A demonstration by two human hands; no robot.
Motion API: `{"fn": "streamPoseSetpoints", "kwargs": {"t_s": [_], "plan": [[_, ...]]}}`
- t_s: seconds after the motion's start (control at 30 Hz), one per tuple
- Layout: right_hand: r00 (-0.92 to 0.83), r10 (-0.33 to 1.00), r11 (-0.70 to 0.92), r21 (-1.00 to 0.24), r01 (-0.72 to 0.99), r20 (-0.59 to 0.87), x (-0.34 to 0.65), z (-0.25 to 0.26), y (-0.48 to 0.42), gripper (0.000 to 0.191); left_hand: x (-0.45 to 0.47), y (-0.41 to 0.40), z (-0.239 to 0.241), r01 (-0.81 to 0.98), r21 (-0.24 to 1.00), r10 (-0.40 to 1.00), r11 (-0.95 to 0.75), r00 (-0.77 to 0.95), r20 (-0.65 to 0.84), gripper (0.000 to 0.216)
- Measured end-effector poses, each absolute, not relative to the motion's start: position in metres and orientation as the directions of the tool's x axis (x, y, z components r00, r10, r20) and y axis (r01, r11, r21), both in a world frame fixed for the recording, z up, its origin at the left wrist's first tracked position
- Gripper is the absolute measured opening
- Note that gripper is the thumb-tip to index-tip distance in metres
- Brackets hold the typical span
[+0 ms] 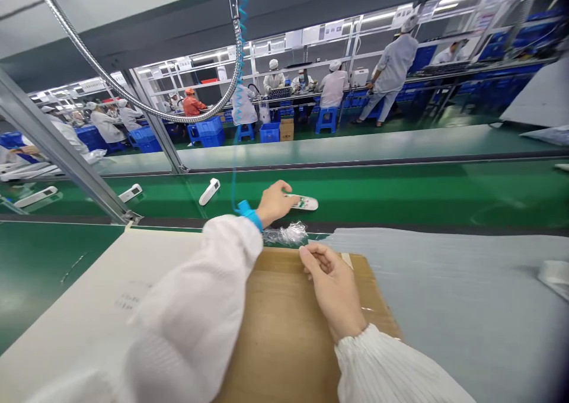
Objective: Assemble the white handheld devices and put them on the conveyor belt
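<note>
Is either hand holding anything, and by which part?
The left hand is at the left end of the white piece, grip unclear. The right hand has fingertips close together; whether they hold anything cannot be told.

Left hand (276,204) plus right hand (336,287): 2
Slim white pieces (210,191) on green belt (391,195): 4
White thing (562,167) cut off at belt's right end: 1
Brown cardboard (284,326): 1 piece
Blue wristband (251,216): 1
Coiled blue cord (242,32): 1
Flexible metal hose (178,118): 1
Co-worker in orange (192,104): 1
</note>
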State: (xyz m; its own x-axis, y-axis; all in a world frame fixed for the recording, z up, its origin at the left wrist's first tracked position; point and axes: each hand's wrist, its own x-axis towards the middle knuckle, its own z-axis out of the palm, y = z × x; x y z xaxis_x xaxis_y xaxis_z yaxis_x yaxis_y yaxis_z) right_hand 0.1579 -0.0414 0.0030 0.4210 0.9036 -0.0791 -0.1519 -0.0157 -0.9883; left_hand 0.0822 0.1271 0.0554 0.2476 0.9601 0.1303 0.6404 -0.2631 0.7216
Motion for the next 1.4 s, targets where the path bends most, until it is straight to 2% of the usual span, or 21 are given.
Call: {"fn": "streamPoseSetpoints", "kwargs": {"t_s": [0.1,0.13,0.23,0.3,0.43,0.57,0.67,0.8,0.93,1.07,1.13,1.3,1.4], "plan": [[0.408,0.91,-0.004,-0.988,-0.151,-0.067,0.156,0.005,-0.043,0.039,0.036,0.093,0.072,0.543,0.793,0.961,-0.276,0.167,0.22,0.051],[0.403,0.913,0.0,-0.99,-0.138,-0.057,0.156,0.005,-0.043,0.039,0.023,0.082,0.076,0.44,0.859,0.965,-0.261,0.123,0.23,0.055],[0.385,0.923,0.02,-0.998,-0.064,-0.006,0.155,0.006,-0.044,0.037,-0.004,0.05,0.08,0.12,0.965,0.971,-0.231,0.087,0.222,0.057],[0.377,0.925,0.056,-0.998,0.002,0.052,0.155,0.007,-0.045,0.036,-0.011,0.031,0.075,0.06,0.962,0.96,-0.267,0.1,0.261,0.053],[0.369,0.901,0.162,-0.967,0.198,0.227,0.154,0.012,-0.049,0.029,-0.008,0.004,0.052,0.159,0.932,0.943,-0.326,0.123,0.309,0.044],[0.28,0.853,0.291,-0.847,0.445,0.44,0.155,0.013,-0.051,0.017,-0.004,-0.005,0.031,0.33,0.889,0.933,-0.316,0.281,0.227,0.017],[0.263,0.798,0.348,-0.771,0.533,0.543,0.158,0.013,-0.051,0.011,-0.003,-0.009,0.029,0.36,0.867,0.901,-0.344,0.386,0.197,0.019],[0.305,0.709,0.392,-0.715,0.579,0.636,0.158,0.016,-0.053,0.009,0.0,-0.015,0.034,0.359,0.858,0.886,-0.367,0.415,0.206,0.025],[0.259,0.646,0.395,-0.605,0.691,0.718,0.161,0.018,-0.052,0.009,0.002,-0.018,0.029,0.361,0.826,0.859,-0.432,0.444,0.255,0.025],[0.102,0.536,0.341,-0.325,0.882,0.838,0.17,0.018,-0.049,0.004,-0.001,-0.018,0.024,0.43,0.734,0.829,-0.527,0.452,0.33,0.029],[0.049,0.499,0.306,-0.229,0.924,0.865,0.173,0.019,-0.048,0.002,-0.003,-0.017,0.024,0.505,0.663,0.824,-0.552,0.453,0.34,0.029],[-0.007,0.439,0.272,-0.126,0.954,0.898,0.172,0.022,-0.046,0.005,-0.007,-0.017,0.027,0.65,0.48,0.808,-0.589,0.476,0.347,0.028],[-0.005,0.427,0.25,-0.113,0.962,0.904,0.169,0.022,-0.045,0.006,-0.008,-0.017,0.028,0.692,0.42,0.809,-0.587,0.489,0.325,0.027]]}}
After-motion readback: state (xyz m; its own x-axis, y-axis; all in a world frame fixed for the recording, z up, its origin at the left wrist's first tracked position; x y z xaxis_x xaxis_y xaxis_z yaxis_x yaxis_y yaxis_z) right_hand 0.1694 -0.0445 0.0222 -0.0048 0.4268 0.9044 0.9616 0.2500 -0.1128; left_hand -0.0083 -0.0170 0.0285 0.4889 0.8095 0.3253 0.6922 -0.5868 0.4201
